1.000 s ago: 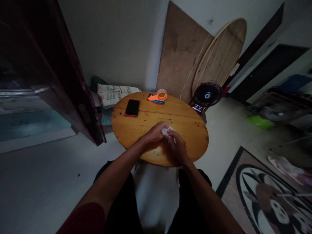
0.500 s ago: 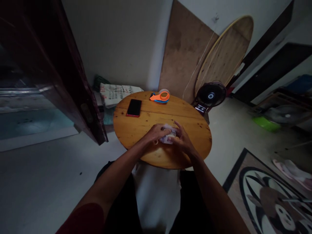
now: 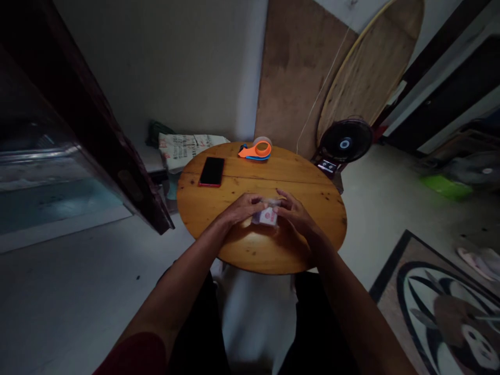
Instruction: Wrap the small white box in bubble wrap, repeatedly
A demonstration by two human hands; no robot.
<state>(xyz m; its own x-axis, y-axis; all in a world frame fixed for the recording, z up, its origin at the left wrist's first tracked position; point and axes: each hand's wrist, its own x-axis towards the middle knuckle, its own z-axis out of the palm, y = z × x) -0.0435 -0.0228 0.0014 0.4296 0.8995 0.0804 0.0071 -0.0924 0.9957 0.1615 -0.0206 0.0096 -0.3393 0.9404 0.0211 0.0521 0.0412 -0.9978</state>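
A small white packet with a reddish print, in what looks like clear wrapping, is held above the near middle of the round wooden table. My left hand grips its left side, thumb on top. On its right side my right hand holds it with the thumb, one finger stretched outward. An orange and blue tape dispenser lies at the table's far edge. The dark phone with a red edge rests at the far left of the table.
A black fan stands beyond the table's right edge. Behind the table are a printed sack and a brown board against the wall. A dark door frame rises at the left.
The packet has turned so its printed face shows, and both hands have shifted their hold slightly on it. The camera view has moved a little.
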